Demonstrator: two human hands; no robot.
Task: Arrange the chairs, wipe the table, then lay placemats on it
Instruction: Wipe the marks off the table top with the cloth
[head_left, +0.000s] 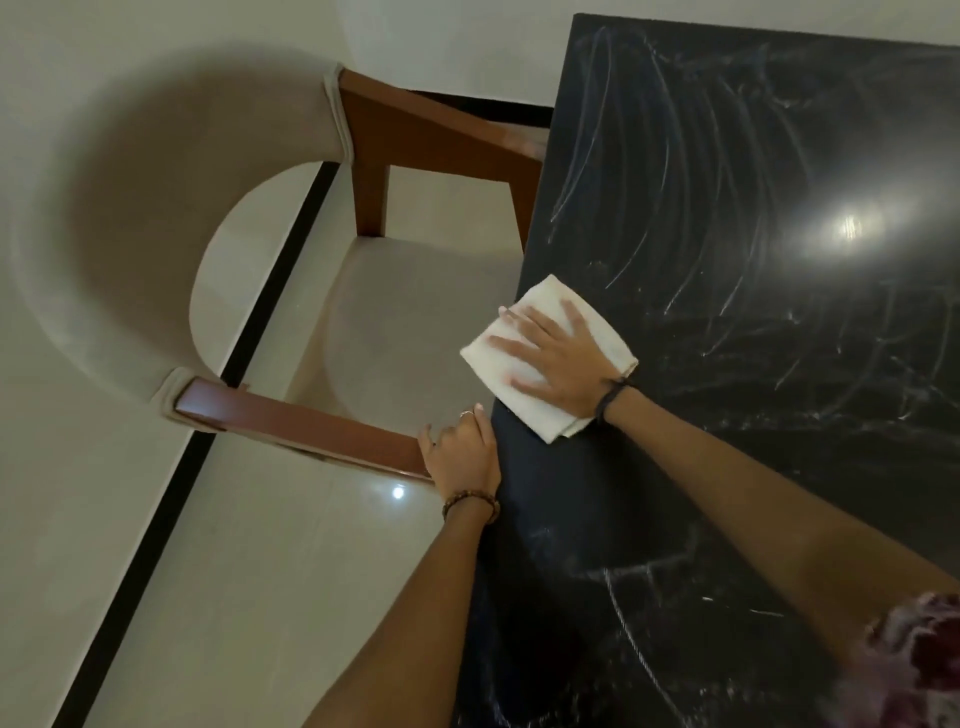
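Note:
A black marble table (727, 208) with white veins and wipe streaks fills the right side. My right hand (556, 358) lies flat with spread fingers on a folded white cloth (540, 410) near the table's left edge. A chair (405, 332) with a curved beige back, beige seat and brown wooden arms is tucked against that edge. My left hand (462, 457) rests at the table's edge beside the end of the chair's near wooden arm (311, 426), its fingers bent over the edge; whether it grips anything is hidden.
Pale glossy floor tiles with a black inlay strip (208, 415) run diagonally under the chair. A ceiling light reflects on the table at the right (852, 228). A patterned sleeve (919, 665) shows at the bottom right.

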